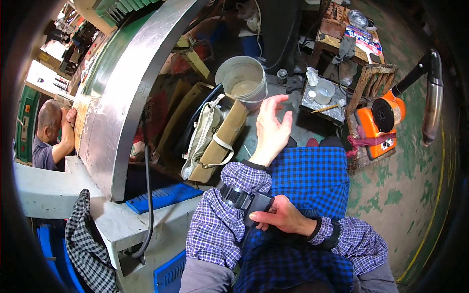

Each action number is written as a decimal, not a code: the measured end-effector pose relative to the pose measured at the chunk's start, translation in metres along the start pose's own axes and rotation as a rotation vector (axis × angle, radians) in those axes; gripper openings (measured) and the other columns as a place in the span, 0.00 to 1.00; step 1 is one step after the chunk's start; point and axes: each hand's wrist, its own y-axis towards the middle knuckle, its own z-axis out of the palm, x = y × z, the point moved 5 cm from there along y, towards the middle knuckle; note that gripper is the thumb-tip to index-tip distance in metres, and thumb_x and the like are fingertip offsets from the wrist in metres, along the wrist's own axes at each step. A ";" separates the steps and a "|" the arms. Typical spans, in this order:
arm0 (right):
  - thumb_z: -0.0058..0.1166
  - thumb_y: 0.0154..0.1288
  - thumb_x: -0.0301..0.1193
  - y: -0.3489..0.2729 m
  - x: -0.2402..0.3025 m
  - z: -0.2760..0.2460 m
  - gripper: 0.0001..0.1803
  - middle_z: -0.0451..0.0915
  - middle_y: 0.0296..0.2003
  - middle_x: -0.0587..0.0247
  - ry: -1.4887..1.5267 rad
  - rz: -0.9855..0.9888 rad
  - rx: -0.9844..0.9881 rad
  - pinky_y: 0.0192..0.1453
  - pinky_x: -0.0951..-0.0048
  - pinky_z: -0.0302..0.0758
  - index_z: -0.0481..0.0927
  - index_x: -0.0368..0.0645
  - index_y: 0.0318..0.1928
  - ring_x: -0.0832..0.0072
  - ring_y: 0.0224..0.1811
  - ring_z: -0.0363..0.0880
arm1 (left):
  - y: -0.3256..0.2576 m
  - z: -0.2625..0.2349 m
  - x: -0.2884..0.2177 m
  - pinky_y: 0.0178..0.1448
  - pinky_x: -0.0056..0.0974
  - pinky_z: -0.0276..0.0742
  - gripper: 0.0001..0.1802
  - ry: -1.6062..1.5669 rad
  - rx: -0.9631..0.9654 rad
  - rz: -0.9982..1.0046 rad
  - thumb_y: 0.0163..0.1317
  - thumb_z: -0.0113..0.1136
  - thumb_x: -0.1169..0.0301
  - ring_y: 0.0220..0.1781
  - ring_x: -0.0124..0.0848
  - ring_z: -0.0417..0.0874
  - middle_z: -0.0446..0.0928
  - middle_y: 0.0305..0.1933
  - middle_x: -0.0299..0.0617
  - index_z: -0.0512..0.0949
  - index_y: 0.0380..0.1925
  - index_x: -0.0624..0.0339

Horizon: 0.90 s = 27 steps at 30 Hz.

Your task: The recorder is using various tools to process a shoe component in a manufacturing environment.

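My left hand (271, 129) is raised in front of me, empty, with its fingers apart. Its forearm wears a purple checked sleeve (217, 229), and a black strap (234, 197) circles that sleeve. Fixed to the strap is a small black box-shaped device (259, 206). My right hand (288, 215) grips this device, thumb on top and fingers curled beneath it. Another black band (334, 233) goes round my right sleeve. A blue and black checked apron (312, 178) covers my lap below both hands.
Left stands a metal-edged machine (132, 83) with a hanging black cable (148, 195). Ahead are a white bucket (242, 80) and a cardboard box (222, 144) with a pale bag (202, 129). An orange device (373, 132) with a metal tube stands right. Another person (51, 132) sits far left.
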 end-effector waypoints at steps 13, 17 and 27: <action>0.62 0.51 0.29 -0.025 0.076 0.023 0.06 0.79 0.22 0.65 -0.346 -0.500 0.005 0.24 0.80 0.71 0.80 0.39 0.27 0.79 0.20 0.76 | -0.044 -0.069 0.204 0.20 0.29 0.69 0.14 -0.241 -0.408 -1.072 0.47 0.51 0.80 0.19 0.27 0.73 0.71 0.24 0.36 0.71 0.36 0.55; 0.61 0.49 0.32 -0.032 0.089 0.060 0.10 0.78 0.26 0.66 -0.528 -0.705 0.072 0.28 0.76 0.73 0.78 0.44 0.33 0.72 0.26 0.77 | -0.056 -0.087 0.227 0.19 0.31 0.68 0.12 -0.081 -0.429 -1.149 0.46 0.53 0.79 0.17 0.28 0.73 0.72 0.20 0.36 0.74 0.33 0.55; 0.63 0.46 0.30 -0.030 0.095 0.079 0.12 0.79 0.27 0.64 -0.767 -0.725 -0.024 0.30 0.74 0.74 0.78 0.41 0.33 0.70 0.27 0.78 | -0.025 -0.091 0.176 0.52 0.41 0.72 0.16 0.849 0.143 -0.764 0.44 0.56 0.69 0.48 0.44 0.77 0.77 0.43 0.50 0.79 0.37 0.55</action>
